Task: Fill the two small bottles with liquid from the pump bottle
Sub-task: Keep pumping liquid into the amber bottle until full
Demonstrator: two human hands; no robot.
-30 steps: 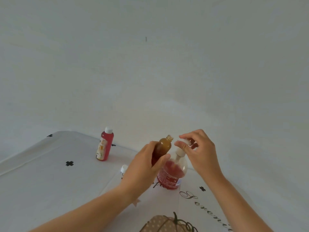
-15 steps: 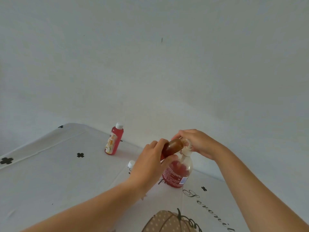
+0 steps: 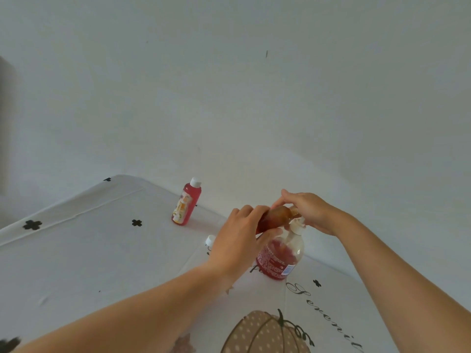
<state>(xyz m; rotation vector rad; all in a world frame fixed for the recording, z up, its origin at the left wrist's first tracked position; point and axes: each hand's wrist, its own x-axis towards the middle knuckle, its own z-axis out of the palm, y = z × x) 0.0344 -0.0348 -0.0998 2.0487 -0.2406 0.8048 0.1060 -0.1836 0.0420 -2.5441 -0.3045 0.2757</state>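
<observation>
White cloth (image 3: 89,250), printed with black crosses and a pumpkin (image 3: 265,332), is spread over the table below a bare pale wall. Just above the pump bottle (image 3: 280,258), the amber bottle (image 3: 274,219) is held in the air, tilted so its mouth points toward two o'clock at the pump's nozzle. It is gripped round the body by the left hand (image 3: 239,240), fingers curled. The right hand (image 3: 309,212) is laid over the pump head; whether it pinches or only presses cannot be told. The mouth is best seated against the spout before the head is pressed slowly, so that nothing is dribbled outside. At ten o'clock of the pump bottle, well apart, the red bottle (image 3: 187,202) is stood capped.
</observation>
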